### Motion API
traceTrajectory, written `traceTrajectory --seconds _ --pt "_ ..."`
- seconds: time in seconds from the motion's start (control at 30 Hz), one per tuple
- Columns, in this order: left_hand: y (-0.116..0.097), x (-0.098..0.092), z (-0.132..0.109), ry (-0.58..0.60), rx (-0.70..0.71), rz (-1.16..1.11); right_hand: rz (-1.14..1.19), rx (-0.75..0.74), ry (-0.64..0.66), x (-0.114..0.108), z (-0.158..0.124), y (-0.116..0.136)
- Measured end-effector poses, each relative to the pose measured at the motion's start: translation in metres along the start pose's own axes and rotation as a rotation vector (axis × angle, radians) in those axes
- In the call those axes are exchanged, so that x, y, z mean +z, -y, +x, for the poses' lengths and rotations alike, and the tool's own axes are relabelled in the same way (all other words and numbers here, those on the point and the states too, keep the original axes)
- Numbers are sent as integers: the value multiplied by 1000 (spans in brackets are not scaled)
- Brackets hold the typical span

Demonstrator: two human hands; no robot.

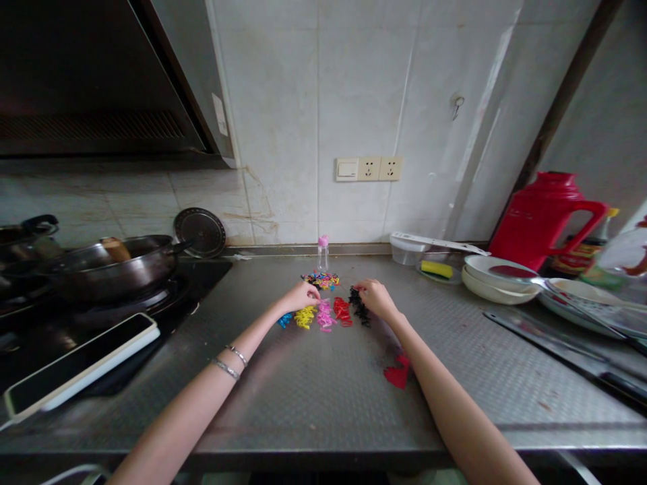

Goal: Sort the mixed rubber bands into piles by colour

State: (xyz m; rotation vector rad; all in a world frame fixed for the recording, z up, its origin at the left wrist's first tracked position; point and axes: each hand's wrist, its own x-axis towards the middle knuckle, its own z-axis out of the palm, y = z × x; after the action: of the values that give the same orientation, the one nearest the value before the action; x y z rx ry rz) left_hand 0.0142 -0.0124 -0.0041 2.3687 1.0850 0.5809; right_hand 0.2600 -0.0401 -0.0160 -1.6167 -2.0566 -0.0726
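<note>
On the steel counter (pixel 323 391) lie small sorted heaps of tiny elastic bands: blue (pixel 284 320), yellow (pixel 304 316), pink (pixel 325 315), red (pixel 342 311) and black (pixel 360 306). Behind them sits a mixed multicoloured heap (pixel 321 279) and a small clear bottle with a pink cap (pixel 323 252). My left hand (pixel 302 295) rests fingers pinched just above the yellow heap, near the mixed heap. My right hand (pixel 375 298) is closed at the top of the black heap, fingertips touching it. What either pinch holds is too small to make out.
A wok (pixel 108 266) stands on the stove at left, with a phone (pixel 81 367) lying on the stove's near edge. White bowls and plates (pixel 498 277), a red thermos jug (pixel 540 215), a yellow sponge (pixel 437 269) and a knife (pixel 566 353) crowd the right. A red scrap (pixel 397 374) lies by my right forearm.
</note>
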Motion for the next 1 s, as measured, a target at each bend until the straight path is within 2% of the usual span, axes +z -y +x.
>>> traceTrajectory --seconds 0.13,0.23,0.57,0.73,1.0 --pt "-8 -3 -5 14 -3 -29 -12 14 13 -2 -1 0" --pt "-3 -9 -10 -37 -46 -95 -22 18 18 -3 -2 0" --pt "53 -30 -24 -369 -326 -377 -34 18 12 0 -4 1" --pt "60 -28 -29 -446 -385 -441 -33 8 8 0 -4 3" --pt "63 -17 -22 -480 -347 -422 -27 16 -1 1 -1 10"
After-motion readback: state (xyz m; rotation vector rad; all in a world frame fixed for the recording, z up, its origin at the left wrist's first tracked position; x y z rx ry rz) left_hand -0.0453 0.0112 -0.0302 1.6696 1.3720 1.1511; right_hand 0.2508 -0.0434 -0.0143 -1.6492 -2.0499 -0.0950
